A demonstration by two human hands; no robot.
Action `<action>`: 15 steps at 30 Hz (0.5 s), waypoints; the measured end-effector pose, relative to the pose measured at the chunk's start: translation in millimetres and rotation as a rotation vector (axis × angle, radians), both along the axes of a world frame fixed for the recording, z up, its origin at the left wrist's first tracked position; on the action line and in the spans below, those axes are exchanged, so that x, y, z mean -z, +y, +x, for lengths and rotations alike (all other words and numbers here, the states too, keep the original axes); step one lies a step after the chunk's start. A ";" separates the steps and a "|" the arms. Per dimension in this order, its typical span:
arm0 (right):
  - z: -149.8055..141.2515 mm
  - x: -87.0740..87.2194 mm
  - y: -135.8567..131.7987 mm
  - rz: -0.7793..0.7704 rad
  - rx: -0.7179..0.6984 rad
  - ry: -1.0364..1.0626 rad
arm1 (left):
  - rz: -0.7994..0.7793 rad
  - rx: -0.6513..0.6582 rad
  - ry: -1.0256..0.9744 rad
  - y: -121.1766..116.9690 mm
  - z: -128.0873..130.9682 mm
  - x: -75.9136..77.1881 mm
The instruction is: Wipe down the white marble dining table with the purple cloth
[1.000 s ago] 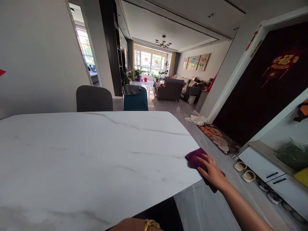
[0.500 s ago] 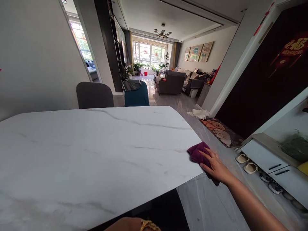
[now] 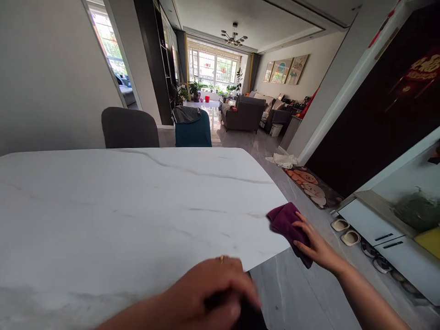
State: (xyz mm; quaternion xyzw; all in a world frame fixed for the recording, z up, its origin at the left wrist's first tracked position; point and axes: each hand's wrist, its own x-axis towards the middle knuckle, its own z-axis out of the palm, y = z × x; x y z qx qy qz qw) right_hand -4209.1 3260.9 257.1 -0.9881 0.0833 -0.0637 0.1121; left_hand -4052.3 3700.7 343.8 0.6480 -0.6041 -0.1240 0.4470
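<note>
A purple cloth (image 3: pixel 287 221) lies over the right corner of the white marble-look table (image 3: pixel 137 220), part of it hanging past the edge. My right hand (image 3: pixel 314 247) has its fingers on the cloth's hanging side and holds it there. In the foreground my left hand (image 3: pixel 220 284), with a gold ring on one finger, is above the near edge of the table. Its fingers are loosely bent and slightly blurred, with a gap between thumb and forefinger and nothing seen in it.
A grey chair (image 3: pixel 129 128) and a blue chair (image 3: pixel 193 130) with a dark cloth over it stand at the table's far side. On the right are a bear-patterned mat (image 3: pixel 311 185), slippers (image 3: pixel 350 237) and a low white cabinet (image 3: pixel 374 224).
My left hand has risen into view from the bottom edge, over the near table edge. My right hand has shifted slightly right and down on the cloth, and more of the cloth shows.
</note>
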 end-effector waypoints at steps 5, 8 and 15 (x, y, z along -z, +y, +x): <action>-1.7 1.9 5.0 -0.083 0.011 0.079 | 0.358 -0.024 -0.202 -44.1 20.6 51.2; 9.3 4.4 2.4 -0.087 0.041 0.091 | 0.383 -0.027 -0.417 -55.3 31.4 90.7; 76.5 3.9 -17.8 -0.066 0.046 0.094 | 0.341 -0.081 -0.473 -58.9 56.7 135.8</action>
